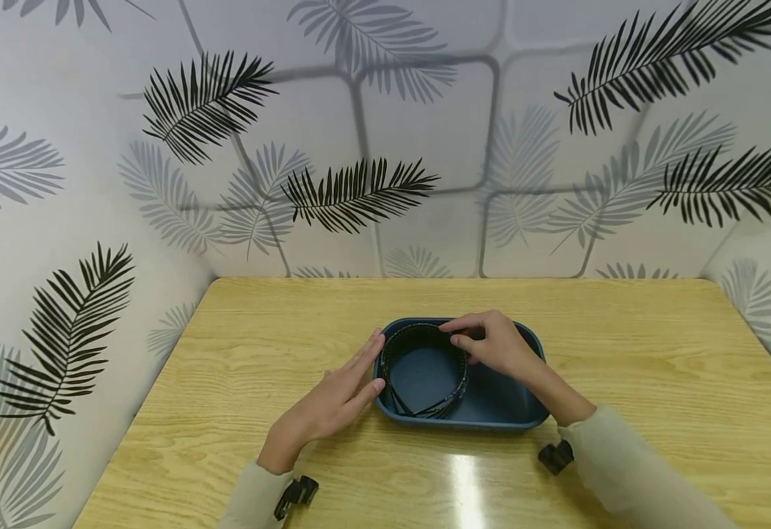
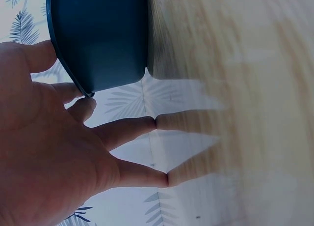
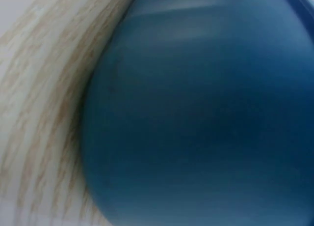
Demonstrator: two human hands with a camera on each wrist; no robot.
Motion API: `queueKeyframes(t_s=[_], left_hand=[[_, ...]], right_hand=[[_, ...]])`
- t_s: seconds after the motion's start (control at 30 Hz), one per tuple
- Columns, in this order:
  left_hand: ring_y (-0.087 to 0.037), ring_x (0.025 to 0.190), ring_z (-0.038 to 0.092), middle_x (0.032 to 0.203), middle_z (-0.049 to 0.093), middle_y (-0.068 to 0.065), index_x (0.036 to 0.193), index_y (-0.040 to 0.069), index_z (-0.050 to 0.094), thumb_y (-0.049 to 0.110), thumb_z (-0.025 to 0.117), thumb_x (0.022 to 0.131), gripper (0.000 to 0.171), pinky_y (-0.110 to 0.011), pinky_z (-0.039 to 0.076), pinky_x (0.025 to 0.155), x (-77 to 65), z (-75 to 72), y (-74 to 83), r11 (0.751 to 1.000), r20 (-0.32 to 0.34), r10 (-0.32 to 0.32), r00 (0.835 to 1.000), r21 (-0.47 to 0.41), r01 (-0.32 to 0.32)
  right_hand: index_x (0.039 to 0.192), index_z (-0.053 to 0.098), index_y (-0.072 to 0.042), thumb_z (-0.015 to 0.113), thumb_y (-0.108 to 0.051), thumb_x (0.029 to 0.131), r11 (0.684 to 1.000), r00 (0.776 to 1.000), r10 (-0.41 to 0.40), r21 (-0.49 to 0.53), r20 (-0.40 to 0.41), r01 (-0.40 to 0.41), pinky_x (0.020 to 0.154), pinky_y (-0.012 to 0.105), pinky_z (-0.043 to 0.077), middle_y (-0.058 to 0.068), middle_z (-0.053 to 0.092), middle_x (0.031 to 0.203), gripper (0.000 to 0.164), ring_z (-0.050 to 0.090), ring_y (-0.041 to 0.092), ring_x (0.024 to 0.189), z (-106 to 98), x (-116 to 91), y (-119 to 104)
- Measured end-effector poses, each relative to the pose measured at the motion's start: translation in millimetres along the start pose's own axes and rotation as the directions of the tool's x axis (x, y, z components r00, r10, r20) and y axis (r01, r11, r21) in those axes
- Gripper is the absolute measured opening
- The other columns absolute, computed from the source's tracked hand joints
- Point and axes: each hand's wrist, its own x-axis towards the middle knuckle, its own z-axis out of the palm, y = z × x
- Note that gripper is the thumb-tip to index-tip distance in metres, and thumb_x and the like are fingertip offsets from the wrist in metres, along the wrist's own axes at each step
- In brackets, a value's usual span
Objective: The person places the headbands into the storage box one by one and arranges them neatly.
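Note:
A dark blue oblong tub [image 1: 465,425] with rounded ends sits on the table. Coiled inside its left half is a black belt-like band [image 1: 421,336], standing on edge in a loop, its ends overlapping at the near side. My right hand [image 1: 501,349] reaches in over the tub and pinches the band's upper right edge between thumb and fingers. Against the tub's left rim rests my left hand [image 1: 332,400], fingers spread and fairly straight. From the left wrist, the tub's outer wall [image 2: 103,39] shows beside that hand; the right wrist view has only the tub's blue wall [image 3: 196,113].
The light wood table [image 1: 260,330] extends around the tub on all sides. A wall with feather-patterned covering [image 1: 425,242] stands behind it and along the left. Small black devices [image 1: 555,457] sit at both wrists.

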Motion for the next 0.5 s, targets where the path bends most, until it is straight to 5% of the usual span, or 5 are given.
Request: queueKeyframes(t_s=[0.17,0.5], left_hand=[[-0.023,0.156,0.013,0.172,-0.001,0.003,0.167,0.021,0.002,0.043,0.037,0.112,0.068,-0.081,0.015,0.107,2.0,2.0,0.4,1.0,0.005,-0.008,1.0,-0.002,0.008],[-0.022,0.155,0.012,0.172,-0.001,0.005,0.167,0.023,0.003,0.044,0.038,0.112,0.068,-0.083,0.013,0.106,1.0,0.9,1.0,1.0,0.004,-0.02,1.0,-0.013,0.02]], right_hand=[[0.127,0.071,0.002,0.065,-0.001,0.1,0.996,1.0,0.017,0.087,0.011,-0.018,0.07,0.036,0.061,0.023,0.068,0.126,0.028,0.07,0.034,0.103,-6,-6,2],[0.126,0.069,0.007,0.067,0.0,0.099,0.978,0.998,-0.04,0.202,-0.038,0.047,0.073,0.037,0.061,0.026,0.066,0.126,0.028,0.069,0.04,0.102,-25,-22,6]])
